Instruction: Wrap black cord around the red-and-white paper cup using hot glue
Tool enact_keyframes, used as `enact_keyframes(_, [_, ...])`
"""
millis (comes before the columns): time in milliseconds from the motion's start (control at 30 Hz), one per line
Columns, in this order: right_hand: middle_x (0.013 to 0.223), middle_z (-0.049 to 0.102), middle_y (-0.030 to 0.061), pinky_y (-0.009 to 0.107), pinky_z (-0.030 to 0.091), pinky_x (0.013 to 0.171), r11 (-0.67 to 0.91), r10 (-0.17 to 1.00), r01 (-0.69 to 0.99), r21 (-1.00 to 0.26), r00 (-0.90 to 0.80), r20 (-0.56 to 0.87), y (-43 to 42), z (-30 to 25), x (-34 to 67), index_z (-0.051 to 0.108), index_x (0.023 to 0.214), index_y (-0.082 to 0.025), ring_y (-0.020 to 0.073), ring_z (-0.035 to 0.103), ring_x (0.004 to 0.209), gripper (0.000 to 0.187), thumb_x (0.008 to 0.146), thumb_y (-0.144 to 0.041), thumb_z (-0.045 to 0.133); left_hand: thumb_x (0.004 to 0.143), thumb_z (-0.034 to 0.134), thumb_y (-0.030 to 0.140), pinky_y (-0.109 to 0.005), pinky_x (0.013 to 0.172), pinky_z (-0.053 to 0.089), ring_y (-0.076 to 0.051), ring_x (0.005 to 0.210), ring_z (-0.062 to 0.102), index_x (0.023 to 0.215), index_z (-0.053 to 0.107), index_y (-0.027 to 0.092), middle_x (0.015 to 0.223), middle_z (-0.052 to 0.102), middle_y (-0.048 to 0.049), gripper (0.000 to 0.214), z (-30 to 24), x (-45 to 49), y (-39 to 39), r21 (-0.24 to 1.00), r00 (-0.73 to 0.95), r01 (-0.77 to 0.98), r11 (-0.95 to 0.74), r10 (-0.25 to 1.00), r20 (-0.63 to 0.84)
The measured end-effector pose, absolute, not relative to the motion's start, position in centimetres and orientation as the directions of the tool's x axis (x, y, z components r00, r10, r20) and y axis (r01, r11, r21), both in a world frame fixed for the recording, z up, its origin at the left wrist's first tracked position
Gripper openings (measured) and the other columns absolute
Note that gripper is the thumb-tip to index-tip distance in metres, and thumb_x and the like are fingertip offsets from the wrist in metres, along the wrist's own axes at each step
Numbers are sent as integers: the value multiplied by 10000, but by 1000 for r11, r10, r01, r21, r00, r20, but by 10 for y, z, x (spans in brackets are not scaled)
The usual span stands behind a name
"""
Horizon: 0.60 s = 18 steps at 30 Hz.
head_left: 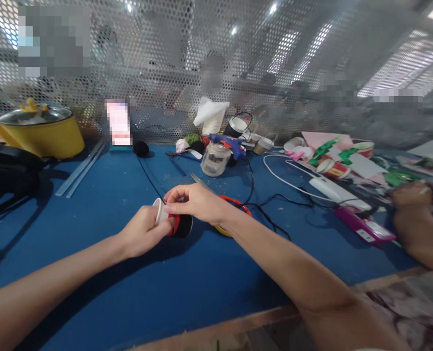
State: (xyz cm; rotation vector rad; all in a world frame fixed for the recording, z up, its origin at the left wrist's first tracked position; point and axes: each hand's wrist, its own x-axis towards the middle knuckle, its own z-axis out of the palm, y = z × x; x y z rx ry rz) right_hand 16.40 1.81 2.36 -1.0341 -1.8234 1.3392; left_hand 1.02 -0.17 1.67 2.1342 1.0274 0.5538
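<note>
A paper cup [184,226] wound with black and red yarn lies tilted on its side just above the blue table, its white mouth to the left. My left hand [143,228] is closed round it, with fingers inside the mouth and the thumb on the red band. The fingertips of my right hand [187,200] pinch the yarn at the rim. From there a black strand [149,178] runs back to a black yarn ball [141,148]. Scissors with red and yellow handles [234,199] lie partly hidden under my right wrist.
A clear jar [215,160] with a blue glue gun [228,142] stands behind my hands. At the left is a yellow electric pot [37,134]. Cables, a white power strip [338,192] and a purple box [364,225] lie right, near another person's arm [419,224]. Mesh closes the back.
</note>
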Motion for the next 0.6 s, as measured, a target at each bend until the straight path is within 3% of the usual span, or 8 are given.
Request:
enact_keyframes(100, [740, 557, 16, 275, 386, 715, 300, 882, 298, -906, -448, 145, 16, 28, 164, 539, 681, -145, 106, 501, 701, 187, 640, -324, 577, 718, 346, 248, -191, 419, 219, -55, 445, 258, 496, 331, 160, 484, 282, 59, 239, 18, 10, -2, 768, 573, 497, -403, 817, 58])
enact_keyframes(167, [703, 550, 7, 263, 400, 663, 330, 897, 323, -887, -400, 188, 14, 32, 164, 523, 700, -148, 98, 497, 654, 169, 671, -313, 547, 715, 353, 286, -188, 409, 212, -53, 437, 248, 492, 328, 161, 476, 279, 61, 257, 21, 11, -2, 821, 530, 476, -316, 848, 18])
enact_keyframes(367, [672, 523, -13, 228, 416, 603, 375, 897, 215, -902, -330, 294, 10, 40, 165, 470, 714, -158, 80, 509, 621, 112, 692, -250, 530, 674, 382, 327, -187, 373, 194, -50, 379, 246, 499, 358, 162, 417, 301, 70, 242, 25, 15, 2, 937, 373, 346, 57, 908, -193])
enact_keyframes(600, [710, 534, -13, 243, 421, 644, 455, 869, 186, -871, -305, 389, 10, 39, 168, 512, 812, -179, 86, 524, 668, 107, 723, -233, 486, 656, 414, 335, -196, 391, 259, -71, 392, 337, 576, 447, 145, 450, 379, 58, 209, 21, 16, 6, 955, 340, 164, 248, 894, -290])
